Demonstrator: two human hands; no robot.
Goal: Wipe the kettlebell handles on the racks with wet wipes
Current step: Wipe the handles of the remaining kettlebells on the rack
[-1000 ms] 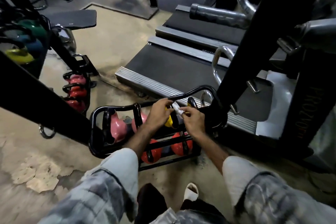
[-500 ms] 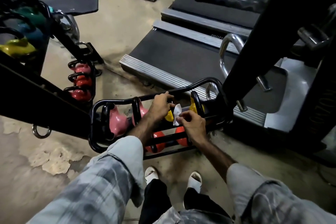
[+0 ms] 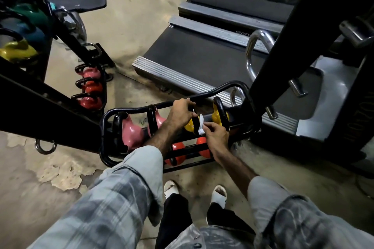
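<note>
Two hands work at a low black rack (image 3: 105,127) standing on the concrete floor (image 3: 121,26) beside a treadmill (image 3: 202,56). Left hand (image 3: 180,111) curls over the rack's top bar and the black handle (image 3: 194,123) of a yellow kettlebell (image 3: 189,126), fingers wrapped and gripping. Right hand (image 3: 215,134) pinches a white wet wipe (image 3: 201,125) between thumb and fingertips, the wipe pressed against that same handle just beside the left hand. Second yellow kettlebell (image 3: 215,116) sits immediately to the right, its handle upright. Two pink kettlebells (image 3: 131,133) occupy the left end of the upper tier; red kettlebells (image 3: 178,147) lie on the lower tier beneath the forearms. Another rack (image 3: 91,85) further left holds pink and red kettlebells. Plaid sleeves (image 3: 113,198) cover both arms, and white sandals (image 3: 171,188) show below
</note>
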